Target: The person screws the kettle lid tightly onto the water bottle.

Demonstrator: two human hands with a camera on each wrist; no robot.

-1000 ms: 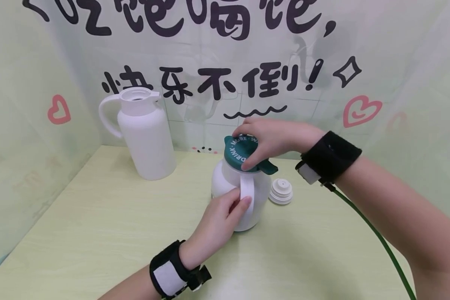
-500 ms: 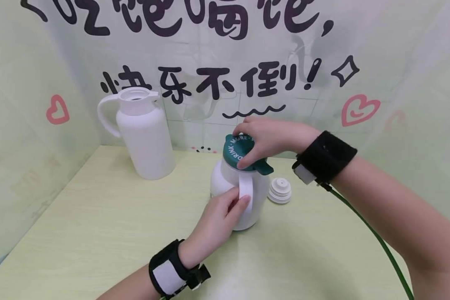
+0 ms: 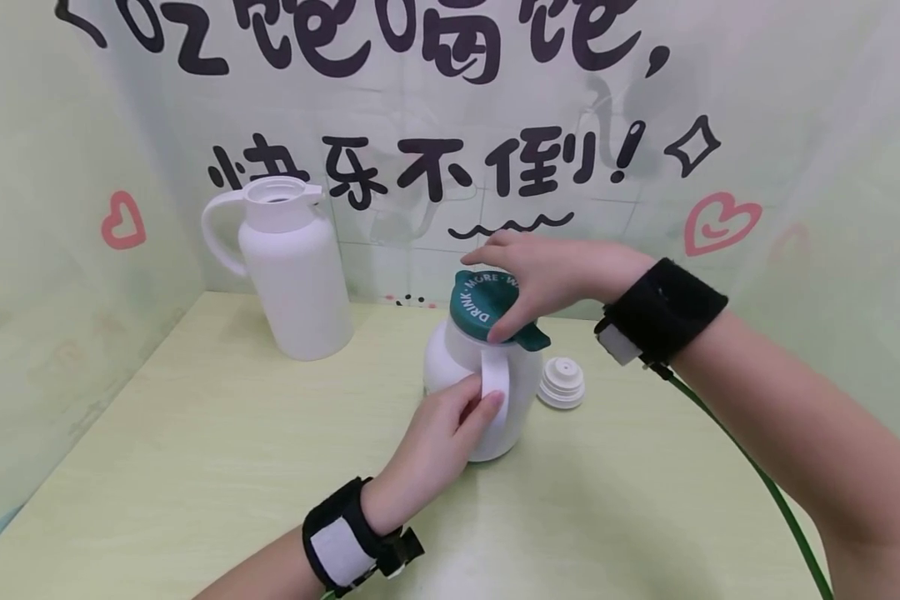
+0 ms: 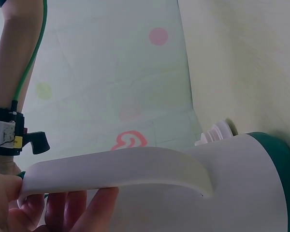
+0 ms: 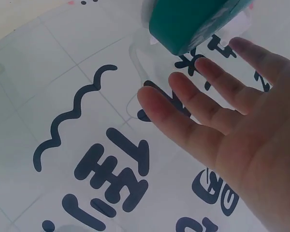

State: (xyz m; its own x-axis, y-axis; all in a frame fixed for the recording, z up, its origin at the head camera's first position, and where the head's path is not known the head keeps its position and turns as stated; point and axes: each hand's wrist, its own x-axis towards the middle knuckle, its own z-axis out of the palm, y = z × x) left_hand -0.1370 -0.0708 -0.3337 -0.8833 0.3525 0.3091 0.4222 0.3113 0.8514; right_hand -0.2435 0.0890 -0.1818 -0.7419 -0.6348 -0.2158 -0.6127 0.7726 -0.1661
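Note:
A white jug [image 3: 444, 362] with a green screw lid [image 3: 480, 304] stands on the table. My left hand [image 3: 427, 446] grips its white handle [image 4: 111, 169], thumb on one side and fingers on the other. Over the lid is my right hand [image 3: 551, 271], thumb right at the near rim. In the right wrist view its fingers [image 5: 183, 121] are spread and nearly straight, apart from the lid. A dark green tab [image 3: 534, 337] sticks out from the lid's right side.
At the back left stands a taller white jug [image 3: 296, 283], its top uncovered. A small white stepped stopper [image 3: 562, 383] sits right of the nearer jug. Behind is a printed curtain [image 3: 405, 100]. A green cable [image 3: 750, 458] runs from the right wristband.
The lid has turned slightly clockwise. My right fingers have lifted from its far rim and straightened. My left hand keeps its grip on the handle, and the jug stays in place.

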